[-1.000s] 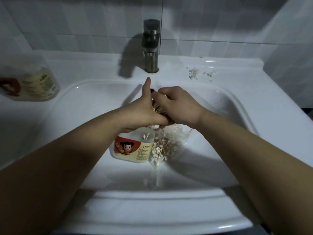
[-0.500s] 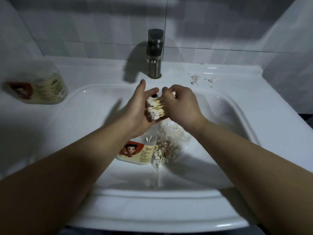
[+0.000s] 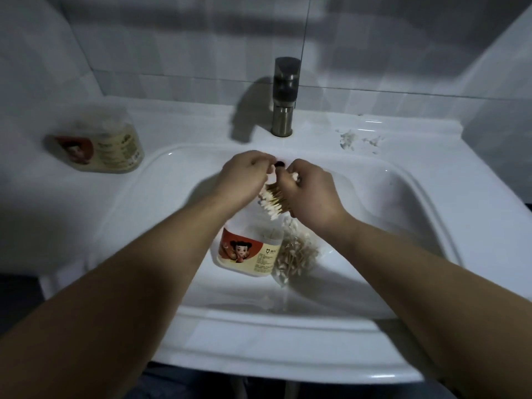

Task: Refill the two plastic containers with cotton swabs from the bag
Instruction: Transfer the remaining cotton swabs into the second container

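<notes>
From the left we see one container [image 3: 98, 148] on the counter [image 3: 34, 197], the left hand [image 3: 244, 174] curled against the swab bundle [image 3: 273, 201], hold unclear, and the right hand [image 3: 311, 191] gripping that bundle above the basin [image 3: 374, 203], where the second container [image 3: 247, 251] sits just beside the bag [image 3: 296, 251].

A swab bundle [image 3: 273, 201] gripped by left hand [image 3: 244, 180] and right hand [image 3: 311, 191] — above container [image 3: 247, 251] (bag [image 3: 296, 254] beside).

forearms reach forward and converge. right grip [image 3: 311, 194] curls round a bundle of cotton swabs [image 3: 272, 201]; left grip [image 3: 244, 175], fingers curled, pinches its other side, knuckles up.
</notes>
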